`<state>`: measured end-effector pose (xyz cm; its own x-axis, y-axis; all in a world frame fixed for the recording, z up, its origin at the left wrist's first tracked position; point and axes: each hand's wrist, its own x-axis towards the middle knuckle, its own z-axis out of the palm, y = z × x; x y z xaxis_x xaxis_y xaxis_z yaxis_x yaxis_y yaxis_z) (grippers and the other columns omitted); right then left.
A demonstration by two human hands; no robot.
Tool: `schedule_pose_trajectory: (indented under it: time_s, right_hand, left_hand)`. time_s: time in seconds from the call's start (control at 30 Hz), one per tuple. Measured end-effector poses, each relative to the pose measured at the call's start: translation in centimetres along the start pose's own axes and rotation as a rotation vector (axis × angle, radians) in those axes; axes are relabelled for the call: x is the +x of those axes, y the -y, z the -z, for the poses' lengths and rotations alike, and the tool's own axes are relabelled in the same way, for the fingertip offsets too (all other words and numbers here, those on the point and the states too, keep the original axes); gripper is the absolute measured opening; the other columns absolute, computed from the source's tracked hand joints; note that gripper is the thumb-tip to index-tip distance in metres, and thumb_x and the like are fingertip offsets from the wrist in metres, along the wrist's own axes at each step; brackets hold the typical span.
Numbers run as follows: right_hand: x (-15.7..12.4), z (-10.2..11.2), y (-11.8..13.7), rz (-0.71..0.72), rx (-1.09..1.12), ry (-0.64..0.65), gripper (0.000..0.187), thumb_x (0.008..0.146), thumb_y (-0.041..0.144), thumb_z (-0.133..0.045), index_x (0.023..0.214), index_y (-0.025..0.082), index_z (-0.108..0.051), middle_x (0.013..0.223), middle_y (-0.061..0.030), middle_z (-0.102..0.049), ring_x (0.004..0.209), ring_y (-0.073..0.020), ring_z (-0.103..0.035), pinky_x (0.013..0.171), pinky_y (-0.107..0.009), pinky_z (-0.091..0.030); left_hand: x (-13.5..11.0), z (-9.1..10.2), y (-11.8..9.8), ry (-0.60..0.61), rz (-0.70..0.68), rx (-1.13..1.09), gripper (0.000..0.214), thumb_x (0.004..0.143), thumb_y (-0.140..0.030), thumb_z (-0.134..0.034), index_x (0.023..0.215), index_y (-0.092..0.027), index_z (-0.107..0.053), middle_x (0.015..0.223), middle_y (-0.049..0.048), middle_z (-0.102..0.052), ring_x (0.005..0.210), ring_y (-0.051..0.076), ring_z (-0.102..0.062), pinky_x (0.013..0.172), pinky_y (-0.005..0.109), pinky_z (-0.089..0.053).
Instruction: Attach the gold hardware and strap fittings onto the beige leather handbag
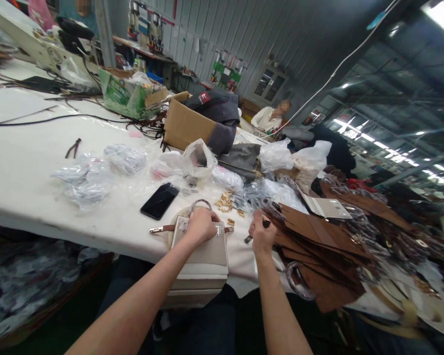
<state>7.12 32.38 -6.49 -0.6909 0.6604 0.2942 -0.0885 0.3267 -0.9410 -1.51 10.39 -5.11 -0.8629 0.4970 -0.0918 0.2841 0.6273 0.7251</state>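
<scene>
A small beige handbag [203, 251] with brown side straps sits at the table's front edge, over my lap. My left hand [202, 224] is closed on its top, by the flap and the metal fittings. The bag's top handle [200, 202] arches just beyond my fingers. To the right, apart from the bag, my right hand [262, 232] is closed round a slim dark-handled tool [248, 239]; most of the tool is hidden in my fist. Small gold metal fittings [225, 202] lie in a loose pile between and beyond my hands.
A black phone [160, 201] lies left of the bag. Brown leather pieces [318, 236] are stacked on the right. Plastic bags [87, 180], a cardboard box [187, 123] and a green box [122, 93] stand farther back. A person [268, 118] sits in the background.
</scene>
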Motion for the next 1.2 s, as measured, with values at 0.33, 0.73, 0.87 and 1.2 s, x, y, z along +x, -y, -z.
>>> schedule_pose_trajectory:
  time_s: [0.33, 0.73, 0.87, 1.2]
  right_hand:
    - [-3.4, -5.6, 6.8, 0.163, 0.337, 0.183, 0.075, 0.110, 0.071, -0.069, 0.063, 0.023, -0.036, 0.056, 0.0049, -0.033, 0.046, -0.0097, -0.034, 0.046, -0.024, -0.027]
    - [-3.7, -8.3, 6.1, 0.127, 0.340, 0.283, 0.065, 0.108, 0.063, -0.077, 0.068, 0.021, -0.048, 0.057, 0.0041, -0.042, 0.046, -0.0106, -0.041, 0.045, -0.024, -0.032]
    - [-3.5, -8.6, 5.8, 0.124, 0.315, 0.274, 0.070, 0.110, 0.065, -0.073, 0.063, 0.021, -0.045, 0.054, 0.0034, -0.040, 0.044, -0.0105, -0.038, 0.043, -0.026, -0.028]
    - [-3.7, -9.5, 5.6, 0.126, 0.274, 0.202, 0.073, 0.107, 0.067, -0.075, 0.060, 0.022, -0.041, 0.052, 0.0039, -0.037, 0.043, -0.0101, -0.036, 0.044, -0.027, -0.026]
  left_hand:
    - [0.5, 0.4, -0.1, 0.045, -0.013, -0.011, 0.034, 0.076, -0.009, -0.081, 0.104, -0.028, -0.091, 0.105, 0.0076, -0.084, 0.107, 0.029, -0.074, 0.099, 0.034, -0.055]
    - [0.2, 0.8, -0.2, 0.088, 0.023, -0.087, 0.032, 0.077, -0.012, -0.081, 0.103, -0.028, -0.091, 0.105, 0.0081, -0.084, 0.110, 0.028, -0.075, 0.105, 0.035, -0.056]
    - [0.3, 0.6, 0.0, 0.091, 0.028, -0.089, 0.031, 0.079, -0.013, -0.081, 0.104, -0.027, -0.091, 0.106, 0.0090, -0.083, 0.112, 0.030, -0.074, 0.103, 0.036, -0.056]
    - [0.8, 0.1, 0.1, 0.064, 0.005, -0.040, 0.029, 0.081, -0.010, -0.076, 0.097, -0.029, -0.090, 0.100, 0.0067, -0.083, 0.108, 0.029, -0.074, 0.093, 0.035, -0.053]
